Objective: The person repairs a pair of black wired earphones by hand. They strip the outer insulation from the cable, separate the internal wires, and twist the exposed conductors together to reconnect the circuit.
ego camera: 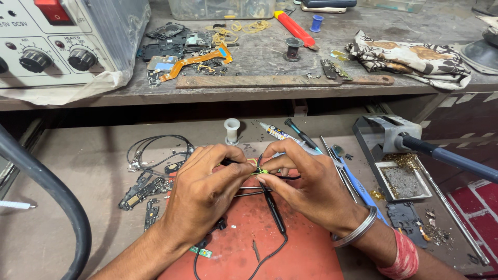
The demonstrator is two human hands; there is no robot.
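Left hand and right hand pinch thin black cable together over worn red rubber mat, fingertips meeting at its tiny green-yellow wires for close control.
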